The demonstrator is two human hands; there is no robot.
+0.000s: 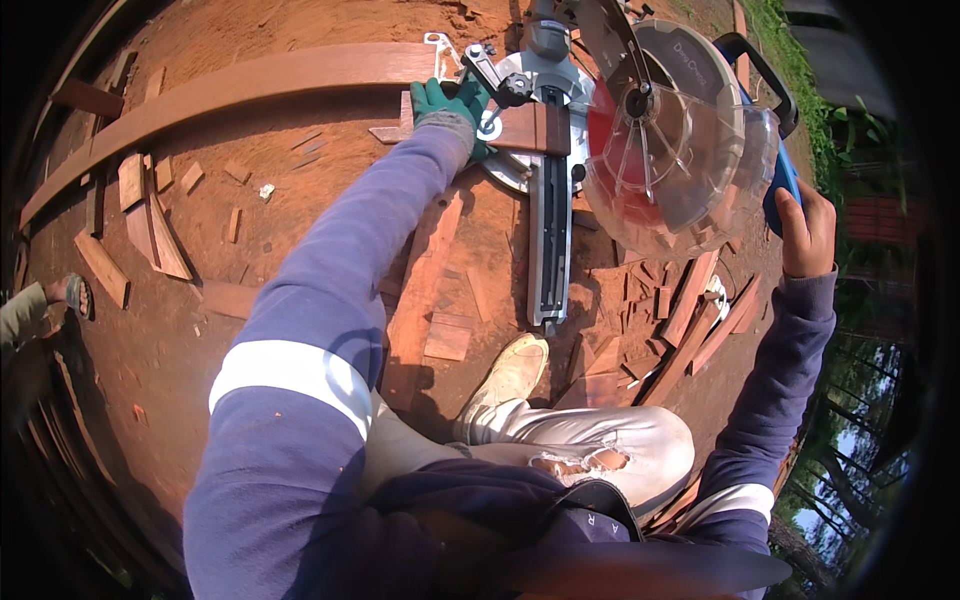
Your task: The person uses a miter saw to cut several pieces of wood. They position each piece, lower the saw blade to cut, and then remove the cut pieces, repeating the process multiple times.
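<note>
My left hand (450,112), in a green glove, is spread across a short reddish-brown board (525,127) on the bed of a miter saw (550,215), fingers toward the board's far side and thumb at its near edge. A clamp with a black knob (514,90) stands beside the glove. My bare right hand (808,232) is closed around the saw's blue handle (783,190); most of its fingers are hidden behind it. The clear guard (650,170) and red-tinted blade area sit right of the board, with the saw head apparently raised and swung to the right.
A long plank (250,85) reaches left from the saw. Offcuts (690,310) litter the reddish dirt, and more scraps (150,215) lie at left. My shoe (515,370) is just below the saw's slotted arm. Another person's sandaled foot (76,297) shows at far left.
</note>
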